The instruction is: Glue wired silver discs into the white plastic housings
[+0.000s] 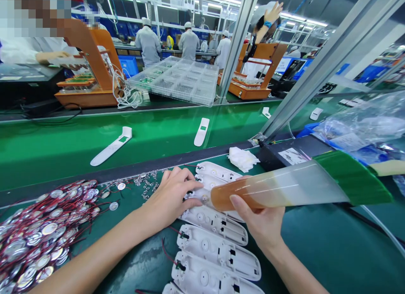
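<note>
My right hand [265, 226] is wrapped round a translucent bottle of amber glue [278, 186], with a green bottom end. The bottle lies tilted, its amber end low over the row of shells. My left hand [177, 190] has thumb and forefinger on either side of the left end of a white plastic shell [207, 197], steadying it. That shell is partly covered by my hands and the bottle. More white shells [218, 249] lie side by side, hollow side up, several with short red wires at their left ends.
A heap of round metal discs with red wires [47, 230] is at left, beside small loose metal parts [147, 184]. Beyond runs a green conveyor belt [164, 138] carrying white covers [201, 131]. Crumpled tissue [243, 159] and a metal post [303, 70] stand near. Co-workers [148, 41] are behind.
</note>
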### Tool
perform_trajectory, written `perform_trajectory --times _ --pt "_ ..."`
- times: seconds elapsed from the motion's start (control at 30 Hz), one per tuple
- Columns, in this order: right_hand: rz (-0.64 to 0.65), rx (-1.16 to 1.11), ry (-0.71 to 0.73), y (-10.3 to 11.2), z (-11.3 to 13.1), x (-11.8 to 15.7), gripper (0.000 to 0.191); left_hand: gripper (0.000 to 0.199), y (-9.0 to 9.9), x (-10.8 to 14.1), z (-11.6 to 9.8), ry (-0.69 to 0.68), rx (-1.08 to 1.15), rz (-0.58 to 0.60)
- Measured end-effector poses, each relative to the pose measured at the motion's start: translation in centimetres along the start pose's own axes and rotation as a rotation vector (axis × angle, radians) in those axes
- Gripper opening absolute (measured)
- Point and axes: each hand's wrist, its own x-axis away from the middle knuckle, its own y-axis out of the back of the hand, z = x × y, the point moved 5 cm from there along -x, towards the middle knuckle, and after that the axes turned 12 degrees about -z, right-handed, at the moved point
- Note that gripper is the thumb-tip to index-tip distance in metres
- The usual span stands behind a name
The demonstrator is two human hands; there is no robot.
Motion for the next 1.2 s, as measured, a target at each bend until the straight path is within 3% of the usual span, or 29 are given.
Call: perform_trajectory --times 0.17,0.5,0.7,0.93,1.2 --pt "-0.069 0.002 0.031 0.3 -0.7 -0.2 0.037 0.034 0.0 0.0 0.0 -0.001 0.006 0.005" --pt "-0.008 0.088 0.137 0.6 -0.6 -0.9 0.034 0.034 0.0 0.1 0.1 0.002 0.009 -0.002" --pt "-0.047 0.075 0.119 0.7 -0.4 -1.2 0.028 0.034 -0.1 0.1 0.2 0.007 0.004 0.001" --pt "-0.101 0.062 -0.031 0.7 -0.1 -0.7 0.025 0.034 -0.1 0.2 0.2 0.014 0.000 -0.001" --pt "-0.101 -0.015 -0.084 0.5 0.8 -0.6 0.019 0.034 -0.1 0.1 0.1 0.026 0.000 0.020"
